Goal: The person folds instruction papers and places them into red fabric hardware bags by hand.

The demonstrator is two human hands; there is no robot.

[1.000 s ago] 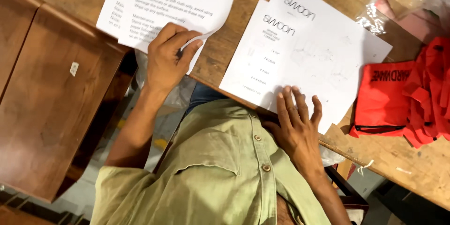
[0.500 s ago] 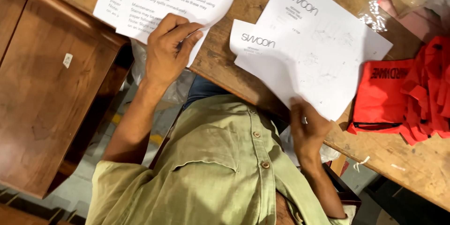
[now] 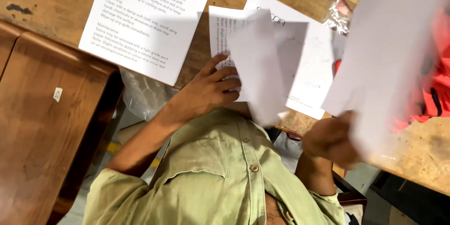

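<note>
Worn wooden bench (image 3: 61, 0) fills the far side, with a printed sheet (image 3: 145, 19) at far left and red fabric (image 3: 438, 96) at right. The work looks like sorting papers: the left hand (image 3: 206, 91) pinches a folded leaflet (image 3: 251, 61) lying on a larger white sheet (image 3: 304, 70), its long axis running near to far. The right hand (image 3: 330, 140) grips a blurred loose page (image 3: 389, 51), held off the bench and tilted from near-left up to far-right; moving it on likely needs a steady grip and a free spot.
</note>
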